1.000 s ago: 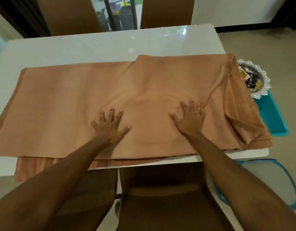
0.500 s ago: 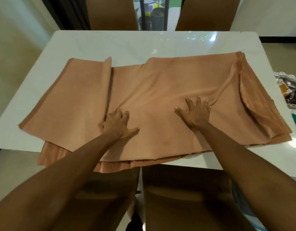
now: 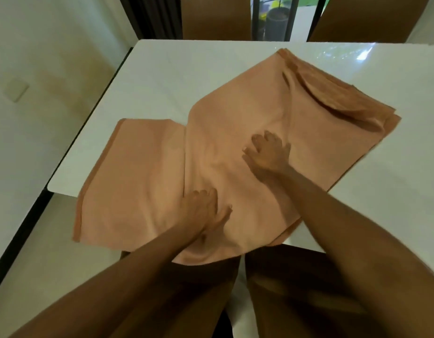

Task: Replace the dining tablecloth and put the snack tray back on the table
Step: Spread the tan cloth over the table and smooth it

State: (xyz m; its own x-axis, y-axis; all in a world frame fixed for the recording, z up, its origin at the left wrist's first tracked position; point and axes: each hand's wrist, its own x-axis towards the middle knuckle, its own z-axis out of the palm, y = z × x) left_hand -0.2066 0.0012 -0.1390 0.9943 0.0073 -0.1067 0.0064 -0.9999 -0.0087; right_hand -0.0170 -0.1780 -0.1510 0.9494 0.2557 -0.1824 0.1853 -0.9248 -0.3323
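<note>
A folded peach-orange tablecloth (image 3: 247,132) lies slantwise across the glossy white table (image 3: 176,76). Its near left part hangs over the table's front edge, and its far right end is bunched in thick folds. My left hand (image 3: 203,211) presses on the cloth near the front edge, with the fingers spread and bent a little at the tips. My right hand (image 3: 269,154) presses on the middle of the cloth, its fingers spread. The snack tray is out of view.
Two brown chairs (image 3: 296,289) stand tucked in below the table's near edge. Two more chair backs (image 3: 216,18) rise behind the far edge. A pale wall runs along the left. A dark plant pot (image 3: 277,20) shows through the glass at the back.
Both hands stayed pressed on the cloth and dragged it round, so it lies slanted and bunched toward the table's left end. My view swung left and the snack tray left the frame.
</note>
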